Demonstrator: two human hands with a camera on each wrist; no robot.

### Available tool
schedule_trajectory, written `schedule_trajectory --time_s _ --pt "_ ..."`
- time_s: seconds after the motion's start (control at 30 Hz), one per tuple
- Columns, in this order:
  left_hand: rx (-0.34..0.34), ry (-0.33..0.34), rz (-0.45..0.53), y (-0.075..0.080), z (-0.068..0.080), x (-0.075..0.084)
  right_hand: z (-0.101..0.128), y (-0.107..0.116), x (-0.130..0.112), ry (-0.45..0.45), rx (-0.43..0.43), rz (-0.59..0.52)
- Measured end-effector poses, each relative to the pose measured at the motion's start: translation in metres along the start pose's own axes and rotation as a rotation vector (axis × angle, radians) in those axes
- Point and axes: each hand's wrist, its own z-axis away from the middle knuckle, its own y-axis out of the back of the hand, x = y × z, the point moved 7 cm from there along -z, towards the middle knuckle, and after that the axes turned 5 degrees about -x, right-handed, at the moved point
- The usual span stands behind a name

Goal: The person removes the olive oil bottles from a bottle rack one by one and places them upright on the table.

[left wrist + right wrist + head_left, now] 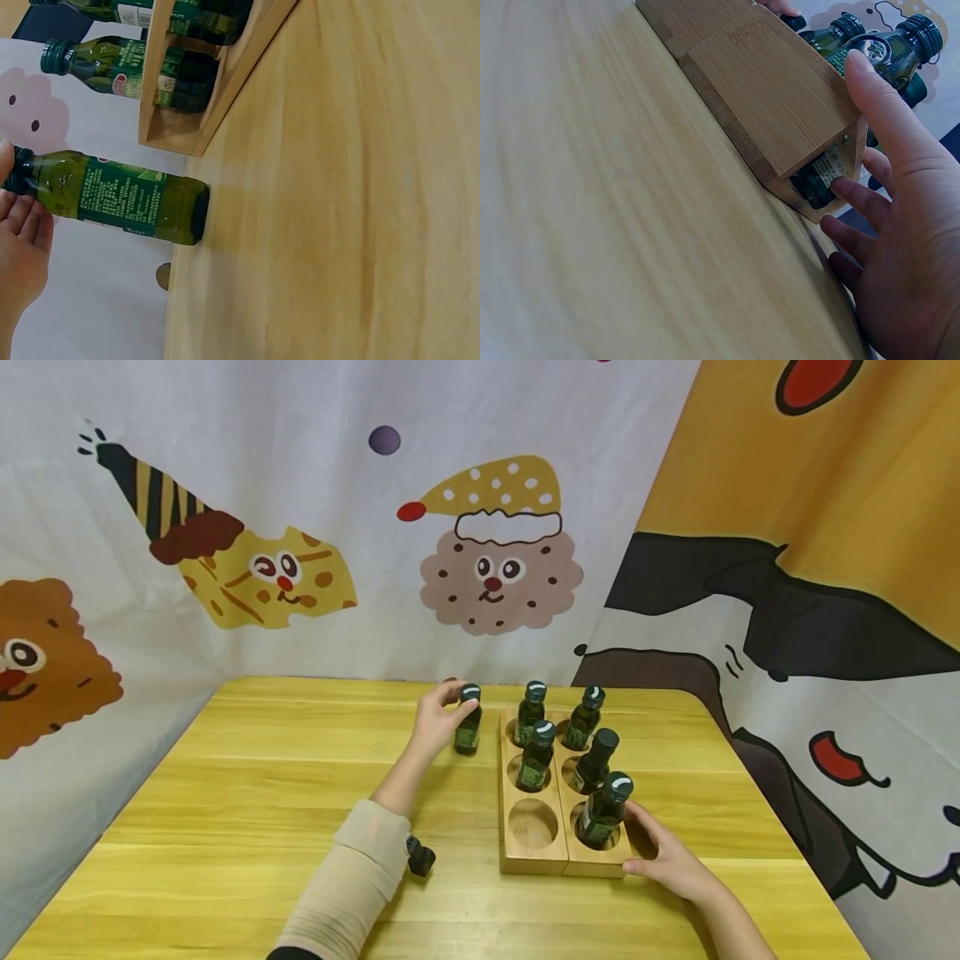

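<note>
Left hand [435, 720] pinches the cap of a green bottle [468, 722] standing on the surface [247, 793], just left of the wooden rack [534, 853]. Right hand [670, 860], fingers spread, rests against the rack's near right corner. Right wrist view shows fingertips [847, 187] touching the rack side; head view hides that.

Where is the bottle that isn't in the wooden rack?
In the head view, the loose bottle stands upright on the table, just left of the wooden rack's far end, with the left hand gripping it near the cap.
</note>
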Motion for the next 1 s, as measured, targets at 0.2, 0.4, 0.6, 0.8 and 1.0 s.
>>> schedule_trajectory --time_s 0.2,0.4,0.6,0.8,1.0 --pt "0.004 -0.001 0.0 0.0 0.0 -0.002 0.0 0.0 0.0 0.008 -0.001 0.004" --pt "-0.004 0.018 -0.014 0.001 0.0 -0.004 -0.001 0.0 0.0 0.009 -0.003 0.009" --pt "0.012 0.048 0.034 0.007 -0.003 0.006 0.0 0.0 0.001 0.008 -0.001 0.011" --pt "0.031 0.007 0.055 0.009 -0.002 0.031 0.0 0.0 0.001 0.006 -0.001 0.001" --pt "0.016 -0.062 0.089 -0.004 0.007 0.059 0.0 0.0 0.003 0.001 -0.002 -0.001"
